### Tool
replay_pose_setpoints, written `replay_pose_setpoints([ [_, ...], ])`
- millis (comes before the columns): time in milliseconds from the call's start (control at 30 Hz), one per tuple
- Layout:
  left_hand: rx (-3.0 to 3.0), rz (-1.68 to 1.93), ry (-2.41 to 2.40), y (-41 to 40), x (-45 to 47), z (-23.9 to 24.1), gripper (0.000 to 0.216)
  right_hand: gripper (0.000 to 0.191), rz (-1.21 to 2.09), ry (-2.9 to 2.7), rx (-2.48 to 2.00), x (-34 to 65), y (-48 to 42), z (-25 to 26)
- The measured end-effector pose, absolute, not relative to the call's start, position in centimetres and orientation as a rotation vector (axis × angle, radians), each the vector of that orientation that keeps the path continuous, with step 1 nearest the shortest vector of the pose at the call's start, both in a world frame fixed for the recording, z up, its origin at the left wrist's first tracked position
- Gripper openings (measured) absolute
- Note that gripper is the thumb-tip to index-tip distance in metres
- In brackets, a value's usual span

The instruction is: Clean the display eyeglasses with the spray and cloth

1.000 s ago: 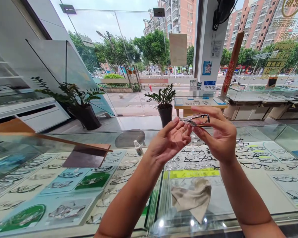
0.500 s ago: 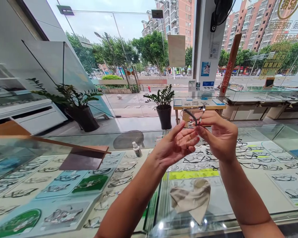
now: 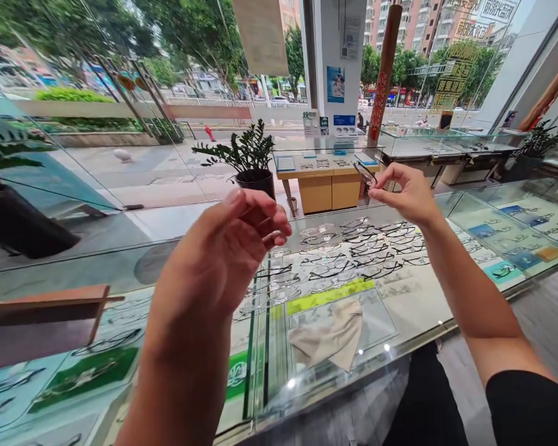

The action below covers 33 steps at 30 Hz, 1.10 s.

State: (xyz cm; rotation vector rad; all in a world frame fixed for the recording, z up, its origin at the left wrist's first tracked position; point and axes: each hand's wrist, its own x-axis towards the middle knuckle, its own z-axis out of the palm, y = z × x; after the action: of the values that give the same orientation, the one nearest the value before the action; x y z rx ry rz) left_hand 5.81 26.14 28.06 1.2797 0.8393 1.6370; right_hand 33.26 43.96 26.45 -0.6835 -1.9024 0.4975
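My right hand pinches a pair of eyeglasses between thumb and fingertips, held up above the far side of the glass display counter. The glasses are seen nearly edge-on, and part of them is hidden by my fingers. Closer to me, my left hand is raised with fingers loosely curved and thumb apart, holding nothing. It is well away from the glasses. A crumpled beige cloth lies on the counter's glass top, between my forearms.
Several rows of spectacle frames fill the display counter. A wooden-edged panel stands at the left. Beyond the counter are a potted plant, a wooden display table and large windows. More glass cases continue to the right.
The view has turned right. My left hand has come away from the glasses and moved left, nearer the camera. My right hand still holds the glasses, now farther from the left hand.
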Motion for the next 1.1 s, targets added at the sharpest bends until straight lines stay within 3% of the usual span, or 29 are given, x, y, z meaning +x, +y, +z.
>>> replay_pose_setpoints([
  [200, 1.318, 1.656, 0.777, 25.3, 6.4, 28.8, 0.023, 0.018, 0.330, -2.273, -1.303, 38.8, 52.8, 21.9],
  [367, 1.370, 1.633, 0.812, 25.1, 6.6, 28.7, 0.025, 0.043, 0.096, -2.454, -1.707, 39.7, 55.9, 18.5],
  [900, 1.620, 1.617, 0.910, 23.6, 5.8, 28.3, 0.016, 0.030, 0.012, -2.703, -1.817, 39.4, 59.3, 14.8],
  [1100, 2.041, 1.533, 1.242, 23.3, 6.4, 28.9, 0.012, 0.026, 0.006, -2.724, -1.827, 38.7, 59.2, 14.6],
])
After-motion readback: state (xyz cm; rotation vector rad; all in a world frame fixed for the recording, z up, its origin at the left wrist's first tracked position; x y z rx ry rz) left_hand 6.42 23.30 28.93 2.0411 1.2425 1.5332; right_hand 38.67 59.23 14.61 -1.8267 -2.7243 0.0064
